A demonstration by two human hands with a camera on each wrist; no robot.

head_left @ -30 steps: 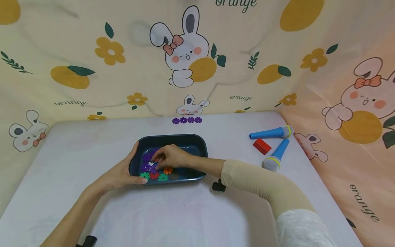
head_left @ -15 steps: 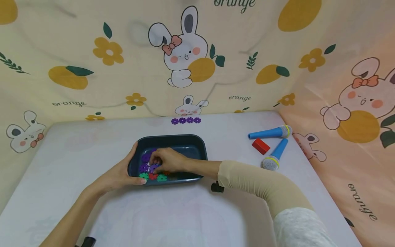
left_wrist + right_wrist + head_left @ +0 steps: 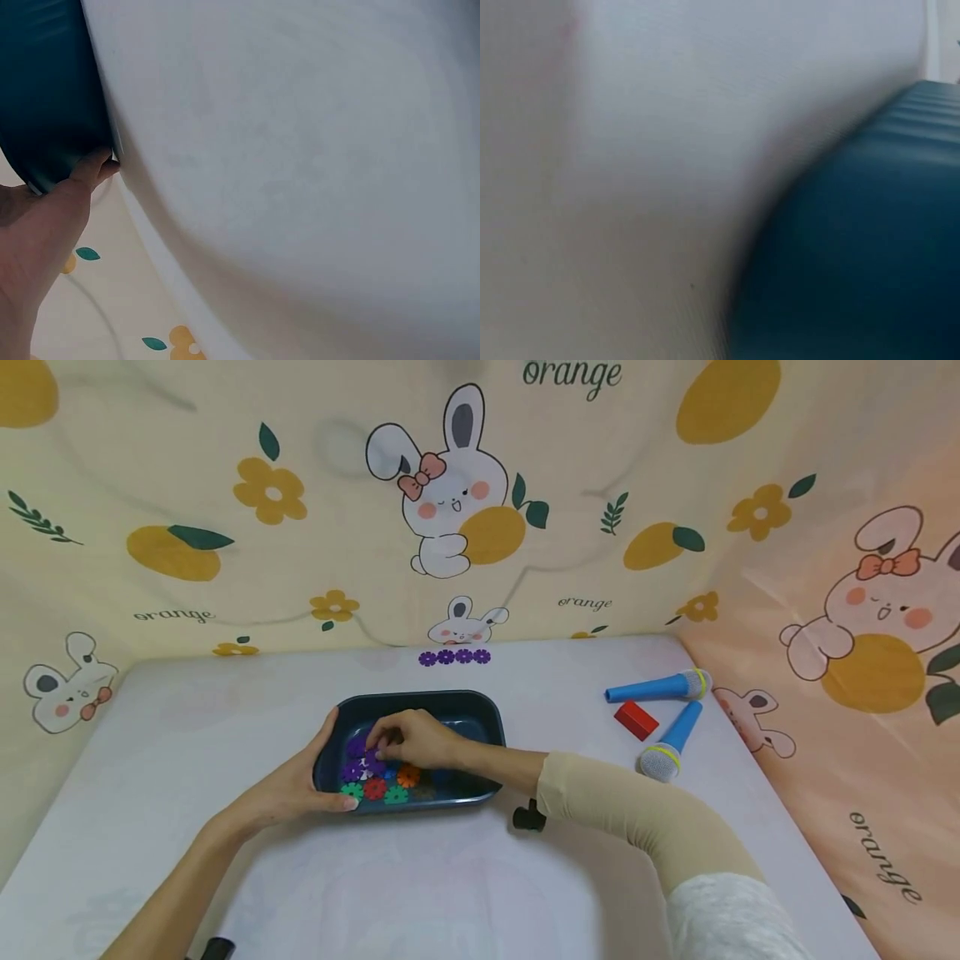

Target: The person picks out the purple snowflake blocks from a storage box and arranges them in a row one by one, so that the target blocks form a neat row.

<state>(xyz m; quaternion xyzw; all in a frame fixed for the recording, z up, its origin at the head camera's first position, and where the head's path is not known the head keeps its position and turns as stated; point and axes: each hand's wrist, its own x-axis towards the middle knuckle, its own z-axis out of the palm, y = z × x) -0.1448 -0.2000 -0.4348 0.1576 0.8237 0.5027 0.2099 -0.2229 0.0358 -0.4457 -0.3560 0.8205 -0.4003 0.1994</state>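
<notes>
My left hand (image 3: pixel 303 785) grips the left end of a dark blue tray (image 3: pixel 480 789), its thumb over the near rim. In the left wrist view, the hand (image 3: pixel 52 232) holds the tray's corner (image 3: pixel 52 90). Inside the tray, at its left, lie several flower-shaped plastic discs: purple discs (image 3: pixel 351 771), green discs (image 3: pixel 396 794), a red disc (image 3: pixel 374 788) and an orange disc (image 3: pixel 408 775). My right hand (image 3: pixel 416 739) reaches over them with curled fingers, thumb and fingertips pinching at a purple disc (image 3: pixel 373 763). The fingers partly hide it. The right wrist view shows only the tray's outer wall (image 3: pixel 855 247).
Several purple discs (image 3: pixel 455 657) stand in a row at the table's back edge. To the right lie two blue toy microphones (image 3: pixel 648 687) and a red block (image 3: pixel 637 721). A patterned cloth (image 3: pixel 570 552) hangs behind the white table (image 3: pixel 420 877).
My right hand first dips a little toward the near side of the tray, then lifts back, uncovering the orange disc. My left hand keeps its hold on the tray.
</notes>
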